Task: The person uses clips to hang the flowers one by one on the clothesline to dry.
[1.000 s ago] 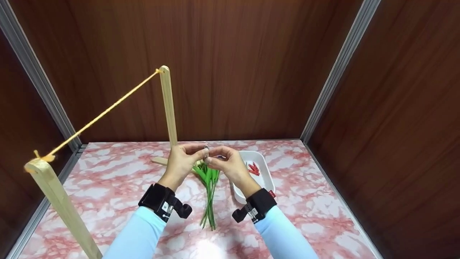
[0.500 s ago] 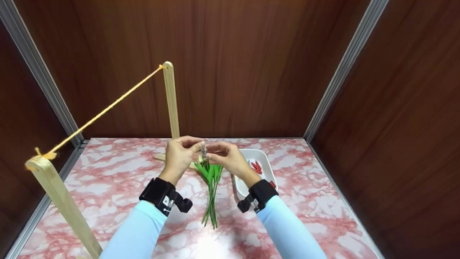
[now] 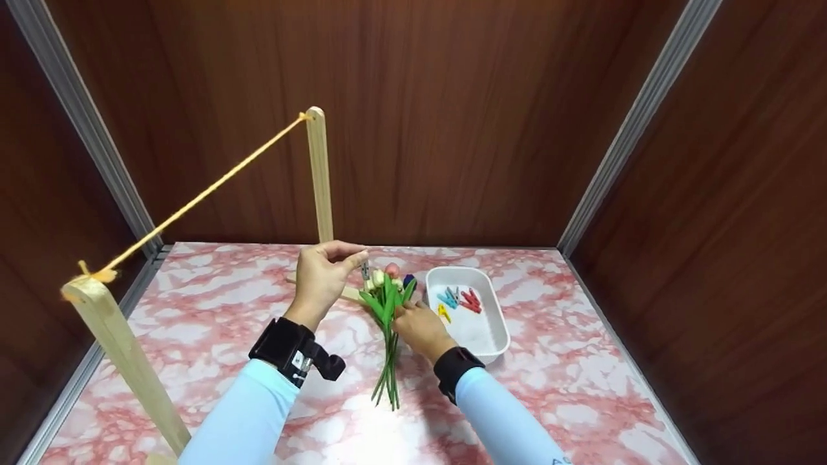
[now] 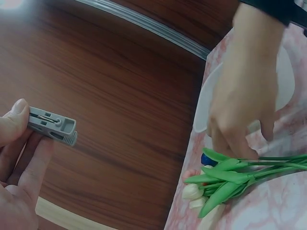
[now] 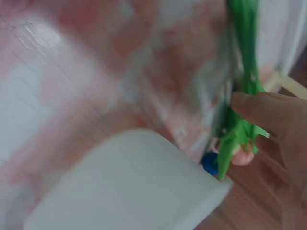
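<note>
My left hand [image 3: 323,274] is raised above the table and pinches a grey clothespin [image 4: 52,125] between thumb and fingers; in the left wrist view it stands out against the brown wall. Below lies a bunch of artificial tulips [image 3: 388,303], with white, pink and blue heads, green leaves and long stems pointing towards me. My right hand [image 3: 423,328] reaches down to the bunch, fingertips right at the leaves and upper stems. In the left wrist view its thumb stands apart from the fingers. The right wrist view shows the thumb [image 5: 259,108] overlapping the green stems.
A white tray [image 3: 496,323] right of the tulips holds red, blue, yellow and grey clothespins [image 3: 471,301]. To the left, a yellow string [image 3: 213,187] runs between two wooden posts [image 3: 321,181]. Brown panels [image 3: 439,129] enclose the marbled table [image 3: 568,387].
The right hand has left the clothespin and moved down to the tulips, baring the flower heads and more of the tray. The left hand still pinches the clothespin. The head view has shifted slightly.
</note>
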`<state>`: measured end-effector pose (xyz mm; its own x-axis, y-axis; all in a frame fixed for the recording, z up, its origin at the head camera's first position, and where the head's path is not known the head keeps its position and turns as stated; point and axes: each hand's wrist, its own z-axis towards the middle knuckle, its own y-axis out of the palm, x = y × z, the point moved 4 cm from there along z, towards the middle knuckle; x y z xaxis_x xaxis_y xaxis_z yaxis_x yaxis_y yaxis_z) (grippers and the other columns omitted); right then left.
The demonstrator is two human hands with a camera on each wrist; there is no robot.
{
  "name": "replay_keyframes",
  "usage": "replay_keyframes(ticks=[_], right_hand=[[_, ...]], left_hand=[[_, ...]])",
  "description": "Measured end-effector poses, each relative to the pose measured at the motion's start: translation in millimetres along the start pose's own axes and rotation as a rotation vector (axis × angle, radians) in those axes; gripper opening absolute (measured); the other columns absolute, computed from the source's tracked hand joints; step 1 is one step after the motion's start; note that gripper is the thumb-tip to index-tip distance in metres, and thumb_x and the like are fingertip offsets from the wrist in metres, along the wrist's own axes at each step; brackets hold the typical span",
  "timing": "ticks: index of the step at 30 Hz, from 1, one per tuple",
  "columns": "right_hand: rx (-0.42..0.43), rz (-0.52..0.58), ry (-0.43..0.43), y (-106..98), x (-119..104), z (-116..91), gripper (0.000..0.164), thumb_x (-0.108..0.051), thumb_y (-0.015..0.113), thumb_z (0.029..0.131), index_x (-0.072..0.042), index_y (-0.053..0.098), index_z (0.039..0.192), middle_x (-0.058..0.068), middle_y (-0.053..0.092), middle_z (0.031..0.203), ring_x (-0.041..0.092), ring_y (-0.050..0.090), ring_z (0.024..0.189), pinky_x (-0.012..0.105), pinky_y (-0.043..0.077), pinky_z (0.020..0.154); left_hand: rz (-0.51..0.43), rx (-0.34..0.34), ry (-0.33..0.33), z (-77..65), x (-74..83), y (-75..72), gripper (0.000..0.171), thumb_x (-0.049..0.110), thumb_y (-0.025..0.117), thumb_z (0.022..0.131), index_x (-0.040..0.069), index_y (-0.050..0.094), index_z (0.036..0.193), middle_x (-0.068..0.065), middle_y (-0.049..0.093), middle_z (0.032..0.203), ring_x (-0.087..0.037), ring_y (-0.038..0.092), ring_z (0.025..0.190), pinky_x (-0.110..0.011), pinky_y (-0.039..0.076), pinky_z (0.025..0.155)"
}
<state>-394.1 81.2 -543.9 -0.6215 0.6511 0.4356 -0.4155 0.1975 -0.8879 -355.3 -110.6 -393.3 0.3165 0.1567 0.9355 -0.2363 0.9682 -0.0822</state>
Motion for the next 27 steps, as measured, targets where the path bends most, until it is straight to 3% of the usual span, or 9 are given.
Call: replay_keyframes(ticks=[3, 10, 15, 20, 23, 27], right_hand=[[0.014, -0.027, -0.003, 9, -4, 0, 0.017, -0.012, 0.071, 0.098, -0.021, 0.082, 0.089, -0.002, 0.077, 0.102, 0.022, 0.071, 0.1, 0.039, 0.06, 0.09], [0.049, -0.013, 0.014, 19, -11, 1, 0.013, -0.013, 0.073, 0.096, -0.023, 0.081, 0.098, -0.003, 0.079, 0.101, 0.022, 0.073, 0.094, 0.039, 0.058, 0.087], [0.091, -0.023, -0.032, 12, -10, 4, 0.016, -0.011, 0.073, 0.094, -0.023, 0.083, 0.091, -0.005, 0.079, 0.095, 0.019, 0.073, 0.091, 0.036, 0.06, 0.08], [0.155, -0.014, -0.141, -7, 2, 7, 0.012, -0.014, 0.073, 0.096, -0.023, 0.079, 0.101, -0.004, 0.08, 0.096, 0.019, 0.075, 0.096, 0.035, 0.062, 0.085], [0.223, 0.102, -0.159, -23, 15, 10, 0.009, -0.011, 0.074, 0.096, -0.018, 0.074, 0.102, 0.001, 0.079, 0.095, 0.021, 0.077, 0.092, 0.036, 0.064, 0.082], [0.283, 0.408, -0.137, -52, 35, 16, 0.011, -0.001, 0.076, 0.094, -0.009, 0.071, 0.099, 0.007, 0.076, 0.091, 0.023, 0.075, 0.083, 0.038, 0.064, 0.073]], left_hand=[[-0.009, 0.004, 0.012, -1.1, 2.7, 0.8, 0.011, 0.007, 0.088, 0.09, 0.001, 0.086, 0.099, -0.013, 0.085, 0.097, 0.001, 0.071, 0.076, -0.014, 0.059, 0.073], [-0.013, -0.021, 0.058, -4.1, 10.1, 4.3, 0.011, 0.006, 0.088, 0.09, 0.001, 0.086, 0.099, -0.016, 0.085, 0.098, 0.0, 0.072, 0.078, -0.015, 0.059, 0.073], [0.012, -0.026, 0.07, -3.3, 15.6, 5.4, 0.011, 0.007, 0.089, 0.089, 0.002, 0.086, 0.098, -0.015, 0.085, 0.099, 0.001, 0.07, 0.079, -0.014, 0.055, 0.072], [0.018, -0.034, 0.107, -3.2, 35.5, 3.3, 0.009, 0.007, 0.089, 0.089, 0.004, 0.087, 0.097, -0.015, 0.085, 0.099, 0.001, 0.071, 0.078, -0.014, 0.055, 0.068], [0.013, -0.028, 0.132, -2.4, 54.0, 1.2, 0.008, 0.007, 0.089, 0.089, 0.005, 0.087, 0.097, -0.015, 0.085, 0.099, 0.0, 0.072, 0.077, -0.015, 0.057, 0.068], [0.021, -0.012, 0.159, 1.8, 85.3, -0.4, 0.009, 0.009, 0.089, 0.089, 0.006, 0.086, 0.097, -0.013, 0.086, 0.101, -0.004, 0.074, 0.079, -0.017, 0.06, 0.074]])
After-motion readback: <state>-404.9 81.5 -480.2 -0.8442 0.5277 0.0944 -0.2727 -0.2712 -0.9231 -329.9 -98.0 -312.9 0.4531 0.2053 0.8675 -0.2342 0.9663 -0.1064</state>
